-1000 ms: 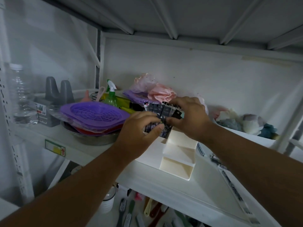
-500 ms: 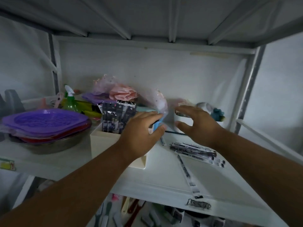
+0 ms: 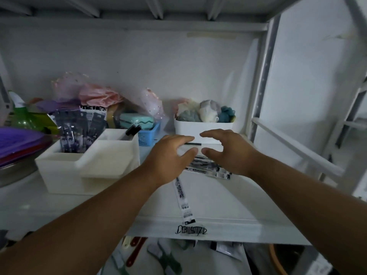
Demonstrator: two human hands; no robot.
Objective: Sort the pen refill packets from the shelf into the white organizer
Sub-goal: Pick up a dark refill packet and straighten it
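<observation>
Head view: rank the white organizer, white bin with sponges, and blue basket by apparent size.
1. white organizer, though it sits nearer the camera.
2. white bin, partly behind the hands.
3. blue basket, mostly hidden behind the organizer, so unsure.

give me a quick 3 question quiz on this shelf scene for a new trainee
1. True or false: both hands are holding packets.
2. Which compartment of the white organizer holds standing refill packets? A) the far left one B) the lowest front step C) none
3. Fill in: one loose packet lies lengthwise toward the shelf's ____ edge.

Key
1. False: the left hand and right hand hover open over the packets on the shelf.
2. A
3. front
</observation>
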